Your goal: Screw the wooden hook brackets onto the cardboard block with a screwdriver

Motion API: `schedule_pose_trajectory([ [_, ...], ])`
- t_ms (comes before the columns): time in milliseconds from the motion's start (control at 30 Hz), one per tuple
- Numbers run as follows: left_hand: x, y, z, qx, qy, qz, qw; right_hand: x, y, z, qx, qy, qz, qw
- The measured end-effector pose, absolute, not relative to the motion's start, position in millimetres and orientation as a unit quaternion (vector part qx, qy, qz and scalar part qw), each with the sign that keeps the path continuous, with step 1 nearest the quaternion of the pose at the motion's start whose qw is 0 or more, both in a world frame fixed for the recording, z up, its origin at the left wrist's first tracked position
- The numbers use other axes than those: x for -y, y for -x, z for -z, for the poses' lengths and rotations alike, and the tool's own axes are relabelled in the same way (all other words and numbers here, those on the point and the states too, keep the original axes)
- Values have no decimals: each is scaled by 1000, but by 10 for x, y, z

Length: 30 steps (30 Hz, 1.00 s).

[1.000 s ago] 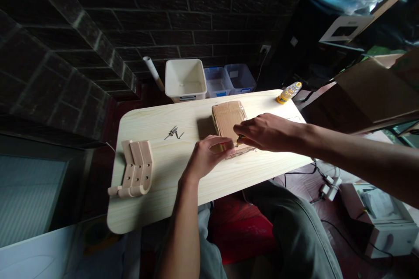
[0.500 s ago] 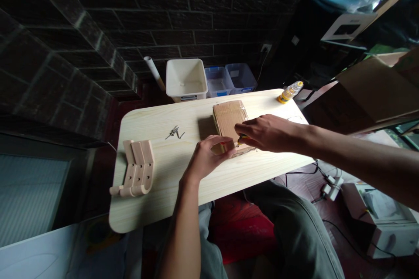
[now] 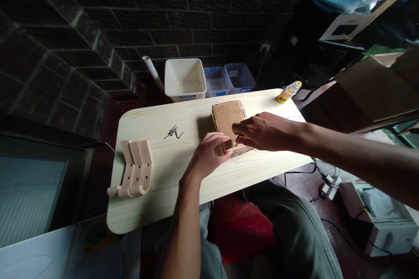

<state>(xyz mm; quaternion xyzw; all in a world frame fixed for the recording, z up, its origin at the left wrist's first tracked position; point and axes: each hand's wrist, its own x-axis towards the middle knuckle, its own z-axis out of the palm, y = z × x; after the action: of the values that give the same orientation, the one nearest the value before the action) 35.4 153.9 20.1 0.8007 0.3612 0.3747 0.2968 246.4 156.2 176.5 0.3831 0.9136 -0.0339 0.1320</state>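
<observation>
A brown cardboard block lies on the pale wooden table. Over its front edge, my left hand is closed on a small wooden piece. Just right of that, my right hand is closed round a small yellow and black tool, mostly hidden by the fingers, its end close to the wooden piece. Several dark screws lie in a loose pile left of the block. Wooden hooks with drilled holes lie side by side at the table's left end.
A clear bottle with a yellow cap is at the table's back right corner. Behind the table are a white bin and two clear plastic boxes. Cables and a power strip lie on the floor at the right.
The fingers of my left hand have shifted on the wooden piece, and more of it shows between them. My right hand has turned slightly around the tool. The whole view has moved a little.
</observation>
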Motion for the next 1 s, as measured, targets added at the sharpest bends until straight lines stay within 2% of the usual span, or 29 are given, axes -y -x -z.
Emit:
schedule_pose_trajectory([
  [133,-1533,-342,-159,-375,-796,-376,290,-1555,-2480,-1733,-914,-387,50,114],
  [533,-1524,-340,-86,-386,-803,-375,257,-1574,-2431,-1756,-901,-404,42,153],
  [667,-1523,-339,-136,-386,-809,-357,263,-1625,-2485,-1792,-897,-414,85,126],
  [767,-1513,-320,-170,-393,-797,-357,286,-1681,-2599,-1892,-884,-445,131,56],
  [867,-1509,-285,-202,-393,-783,-360,321,-1638,-2776,-1990,-854,-494,148,-64],
  [1000,-1508,-251,-233,-380,-769,-366,360,-1334,-3039,-1845,-695,-569,259,-355],
])
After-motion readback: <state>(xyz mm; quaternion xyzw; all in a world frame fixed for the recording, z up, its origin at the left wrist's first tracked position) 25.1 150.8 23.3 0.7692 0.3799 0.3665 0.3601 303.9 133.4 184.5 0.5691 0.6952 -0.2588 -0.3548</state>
